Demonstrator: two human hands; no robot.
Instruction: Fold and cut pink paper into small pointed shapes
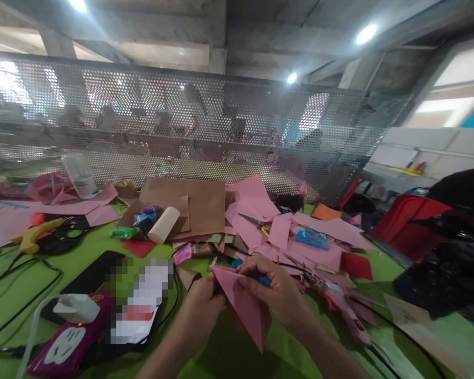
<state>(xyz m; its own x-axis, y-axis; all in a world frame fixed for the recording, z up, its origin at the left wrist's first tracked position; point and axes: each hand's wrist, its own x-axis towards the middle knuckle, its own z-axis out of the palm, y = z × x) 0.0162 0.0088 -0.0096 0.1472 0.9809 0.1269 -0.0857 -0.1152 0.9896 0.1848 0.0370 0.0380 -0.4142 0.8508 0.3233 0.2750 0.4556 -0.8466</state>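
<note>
A folded sheet of pink paper (243,300) is held above the green table, its pointed end hanging down toward me. My left hand (205,299) grips its left edge, fingers curled behind the paper and partly hidden. On the upper right side, my right hand (270,289) pinches the same paper between thumb and fingers. Just behind my right hand lies something blue (263,280), mostly covered. A pink-and-white glue gun (347,310) rests to the right of my right hand, with a black cable running from it.
Pink paper scraps (248,221) and brown cardboard (205,197) spread across the back, before a perforated metal screen (142,121). At left lie a yellow glue gun (35,237), a black phone (90,276) and a purple power bank (71,342). A red chair (403,226) stands at right.
</note>
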